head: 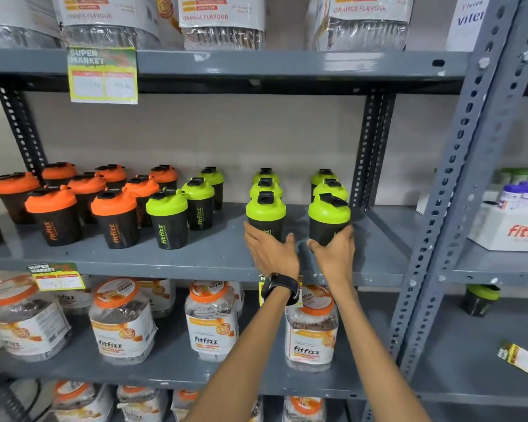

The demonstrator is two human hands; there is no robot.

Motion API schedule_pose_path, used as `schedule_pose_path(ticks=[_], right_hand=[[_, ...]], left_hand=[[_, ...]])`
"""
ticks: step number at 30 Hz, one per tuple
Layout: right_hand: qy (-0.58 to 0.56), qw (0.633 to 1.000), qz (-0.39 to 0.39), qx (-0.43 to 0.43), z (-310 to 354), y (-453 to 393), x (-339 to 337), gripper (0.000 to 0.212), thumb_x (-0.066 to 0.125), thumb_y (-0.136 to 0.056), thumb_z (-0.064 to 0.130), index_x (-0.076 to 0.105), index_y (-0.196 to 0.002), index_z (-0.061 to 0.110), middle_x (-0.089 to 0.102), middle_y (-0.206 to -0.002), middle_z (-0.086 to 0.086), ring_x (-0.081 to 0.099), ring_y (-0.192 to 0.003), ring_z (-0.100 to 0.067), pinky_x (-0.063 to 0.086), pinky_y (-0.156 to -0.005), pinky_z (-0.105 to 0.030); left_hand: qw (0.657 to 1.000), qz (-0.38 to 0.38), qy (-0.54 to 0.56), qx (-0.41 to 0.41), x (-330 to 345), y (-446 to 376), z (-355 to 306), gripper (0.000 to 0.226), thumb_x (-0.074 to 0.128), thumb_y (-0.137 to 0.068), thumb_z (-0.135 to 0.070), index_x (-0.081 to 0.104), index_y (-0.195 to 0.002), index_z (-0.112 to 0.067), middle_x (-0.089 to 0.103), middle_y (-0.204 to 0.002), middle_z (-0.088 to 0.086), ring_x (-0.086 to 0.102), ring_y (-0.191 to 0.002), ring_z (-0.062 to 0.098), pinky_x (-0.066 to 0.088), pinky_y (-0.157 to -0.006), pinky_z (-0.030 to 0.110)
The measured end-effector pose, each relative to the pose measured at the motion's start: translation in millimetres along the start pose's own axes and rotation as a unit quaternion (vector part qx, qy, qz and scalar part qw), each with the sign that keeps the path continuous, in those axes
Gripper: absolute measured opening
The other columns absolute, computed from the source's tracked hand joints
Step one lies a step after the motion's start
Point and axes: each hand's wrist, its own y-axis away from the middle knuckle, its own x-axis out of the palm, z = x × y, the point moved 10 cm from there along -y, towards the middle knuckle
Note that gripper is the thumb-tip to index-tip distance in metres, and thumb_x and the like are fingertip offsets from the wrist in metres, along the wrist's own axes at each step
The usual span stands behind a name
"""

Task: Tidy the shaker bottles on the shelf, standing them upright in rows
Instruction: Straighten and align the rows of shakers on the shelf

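Observation:
Black shaker bottles stand upright on the grey middle shelf. Several have orange lids at the left, three have green lids in the middle. At the right, green-lidded bottles form two rows running back. My left hand wraps the base of the front bottle of the left row. My right hand grips the base of the front bottle of the right row. A black watch sits on my left wrist.
Clear jars with orange lids fill the shelf below. Packs marked orange flavour stand above. A grey slotted upright bounds the right side. Beyond it are a white box and one more green-lidded shaker.

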Motion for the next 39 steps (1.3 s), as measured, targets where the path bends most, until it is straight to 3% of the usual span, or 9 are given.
schedule_pose_path(ticks=[7, 20, 39], right_hand=[[0.016, 1.000, -0.011, -0.003, -1.7, -0.3, -5.4, 0.081, 0.080, -0.079, 0.015, 0.031, -0.140, -0.006, 0.045, -0.141, -0.027, 0.044, -0.133, -0.041, 0.041, -0.105, -0.044], [0.044, 0.997, -0.061, 0.008, 2.0, 9.3, -8.8, 0.083, 0.080, -0.079, 0.014, 0.028, -0.140, -0.006, 0.041, -0.135, -0.029, 0.047, -0.125, -0.043, 0.044, -0.100, -0.044], [0.040, 0.997, -0.058, -0.009, -4.9, 9.7, -13.1, 0.083, 0.080, -0.079, 0.017, 0.028, -0.140, -0.003, 0.043, -0.133, -0.025, 0.049, -0.122, -0.041, 0.047, -0.100, -0.045]], left_hand=[[0.999, -0.025, 0.005, 0.021, -2.6, -2.6, 2.0, 0.082, 0.079, -0.077, -0.016, 0.030, -0.142, -0.005, 0.047, -0.136, 0.017, 0.045, -0.128, 0.038, 0.046, -0.097, 0.053], [0.999, -0.036, 0.002, 0.037, -5.1, 0.8, 5.9, 0.085, 0.076, -0.079, -0.018, 0.024, -0.146, -0.009, 0.044, -0.141, 0.018, 0.043, -0.130, 0.039, 0.045, -0.100, 0.057], [0.999, -0.022, 0.014, 0.042, -5.4, 2.2, 5.6, 0.084, 0.075, -0.082, -0.019, 0.024, -0.147, -0.008, 0.042, -0.144, 0.018, 0.040, -0.134, 0.037, 0.042, -0.103, 0.055]])
